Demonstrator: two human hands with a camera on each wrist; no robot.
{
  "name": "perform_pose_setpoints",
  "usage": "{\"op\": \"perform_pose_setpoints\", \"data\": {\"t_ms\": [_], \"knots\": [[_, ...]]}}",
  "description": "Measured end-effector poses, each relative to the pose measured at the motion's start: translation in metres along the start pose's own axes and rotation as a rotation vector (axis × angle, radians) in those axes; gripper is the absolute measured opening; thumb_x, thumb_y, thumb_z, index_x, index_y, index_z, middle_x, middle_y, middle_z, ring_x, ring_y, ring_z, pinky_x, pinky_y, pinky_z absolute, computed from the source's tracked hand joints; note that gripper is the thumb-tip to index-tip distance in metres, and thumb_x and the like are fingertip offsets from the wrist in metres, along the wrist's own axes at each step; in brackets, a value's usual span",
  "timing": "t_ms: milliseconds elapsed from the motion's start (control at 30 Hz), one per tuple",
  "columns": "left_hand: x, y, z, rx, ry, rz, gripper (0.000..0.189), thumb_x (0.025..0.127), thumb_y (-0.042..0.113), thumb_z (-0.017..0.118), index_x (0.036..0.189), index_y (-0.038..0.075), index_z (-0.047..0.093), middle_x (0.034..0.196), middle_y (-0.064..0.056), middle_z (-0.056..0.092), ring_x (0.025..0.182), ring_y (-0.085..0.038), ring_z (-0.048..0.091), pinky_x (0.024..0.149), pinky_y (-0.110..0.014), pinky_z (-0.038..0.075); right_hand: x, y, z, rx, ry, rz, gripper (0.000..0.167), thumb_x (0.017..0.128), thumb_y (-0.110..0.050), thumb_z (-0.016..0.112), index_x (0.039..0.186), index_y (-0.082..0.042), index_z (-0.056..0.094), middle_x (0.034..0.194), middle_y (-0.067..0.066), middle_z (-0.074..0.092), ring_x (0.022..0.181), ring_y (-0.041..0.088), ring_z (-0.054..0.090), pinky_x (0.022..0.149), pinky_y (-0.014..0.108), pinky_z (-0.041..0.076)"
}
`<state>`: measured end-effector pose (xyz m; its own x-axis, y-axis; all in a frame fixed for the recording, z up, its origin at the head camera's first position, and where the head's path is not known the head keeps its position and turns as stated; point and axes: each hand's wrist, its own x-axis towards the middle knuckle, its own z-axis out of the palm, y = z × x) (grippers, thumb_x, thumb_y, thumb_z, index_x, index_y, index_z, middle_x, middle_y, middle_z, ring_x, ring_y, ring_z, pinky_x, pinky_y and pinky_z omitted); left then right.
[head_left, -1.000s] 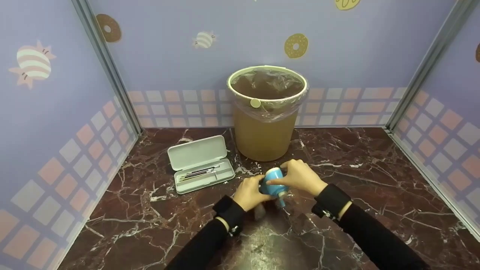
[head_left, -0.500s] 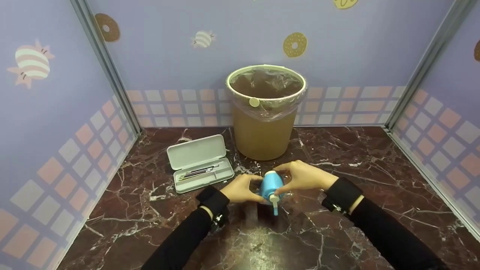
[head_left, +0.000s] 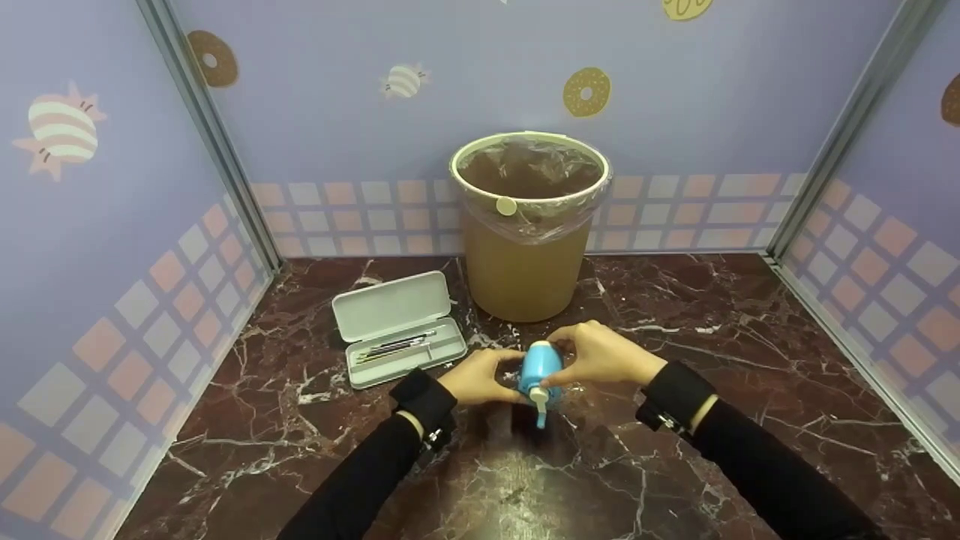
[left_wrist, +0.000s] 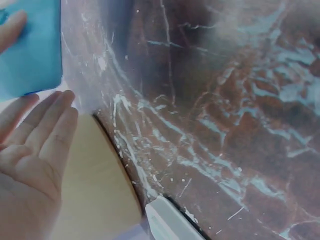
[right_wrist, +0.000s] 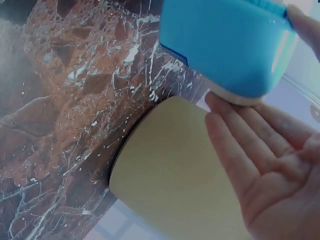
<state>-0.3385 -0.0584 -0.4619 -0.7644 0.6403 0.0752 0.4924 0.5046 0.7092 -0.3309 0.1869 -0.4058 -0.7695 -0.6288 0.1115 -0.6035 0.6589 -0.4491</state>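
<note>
A blue hand-crank pencil sharpener (head_left: 540,364) is held up between both hands in the middle of the head view. Its pale crank with a blue tip points toward the person. My left hand (head_left: 480,376) pinches it from the left, thumb near and fingers far. From the right, my right hand (head_left: 606,354) grips it between thumb and fingers. In the left wrist view the thumb lies across the blue body (left_wrist: 35,50), with the left hand's fingertips by its edge. The right wrist view shows fingertips against the sharpener's pale end (right_wrist: 232,95).
An open grey pencil case (head_left: 405,367) with several pencils (head_left: 394,346) lies left of the hands. Behind them stands a tan trash bin (head_left: 521,277) lined with a clear bag. Patterned walls (head_left: 337,112) enclose the dark marbled tabletop (head_left: 712,315).
Since a second ago, the sharpener has turned so its crank faces the person more. My left hand has shifted left and spread thumb from fingers; a blurred thing beneath it is gone from view.
</note>
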Motion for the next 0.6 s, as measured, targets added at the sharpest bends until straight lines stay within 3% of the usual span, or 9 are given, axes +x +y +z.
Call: {"op": "perform_pose_setpoints", "data": {"t_ms": [167,267,333,467,600], "knots": [[-0.003,0.01,-0.001,0.024,-0.034,-0.033,0.077,0.08,0.014,0.075,0.15,0.0,0.047,0.147,-0.021,0.059,0.133,-0.033,0.06,0.115,-0.047,0.046,-0.002,-0.001,0.008,-0.038,0.081,0.085,0.062,0.076,-0.048,0.087,0.115,-0.001,0.073,0.097,0.009,0.079,0.072,0.01,0.071,0.066,0.024,0.056],[-0.003,0.015,0.005,0.06,-0.017,-0.055,0.082,0.079,0.023,0.078,0.151,0.002,0.046,0.143,-0.019,0.063,0.127,-0.031,0.064,0.11,-0.046,0.05,-0.002,-0.004,0.015,-0.034,0.139,0.165,0.057,0.076,-0.047,0.087,0.109,-0.002,0.074,0.09,0.008,0.078,0.065,0.008,0.068,0.062,0.025,0.056],[-0.002,0.019,0.013,0.095,0.032,-0.075,0.083,0.078,0.033,0.083,0.148,0.004,0.05,0.137,-0.016,0.067,0.12,-0.03,0.068,0.105,-0.044,0.053,-0.001,-0.007,0.021,-0.04,0.18,0.221,0.053,0.076,-0.047,0.087,0.103,-0.003,0.075,0.085,0.007,0.077,0.064,0.011,0.068,0.061,0.028,0.055],[0.0,0.024,0.031,0.218,0.205,-0.135,0.076,0.07,0.05,0.09,0.127,0.008,0.063,0.115,-0.012,0.076,0.101,-0.029,0.075,0.087,-0.043,0.06,0.002,-0.015,0.033,-0.095,0.249,0.302,0.052,0.072,-0.052,0.087,0.091,-0.006,0.073,0.079,0.006,0.074,0.064,0.019,0.067,0.059,0.034,0.053],[0.003,0.029,0.044,0.346,0.358,-0.186,0.062,0.068,0.049,0.092,0.108,0.01,0.067,0.097,-0.011,0.078,0.087,-0.032,0.076,0.073,-0.046,0.06,0.005,-0.021,0.041,-0.134,0.265,0.353,0.048,0.072,-0.054,0.086,0.079,-0.011,0.067,0.072,0.004,0.069,0.06,0.02,0.062,0.055,0.032,0.047]]}}
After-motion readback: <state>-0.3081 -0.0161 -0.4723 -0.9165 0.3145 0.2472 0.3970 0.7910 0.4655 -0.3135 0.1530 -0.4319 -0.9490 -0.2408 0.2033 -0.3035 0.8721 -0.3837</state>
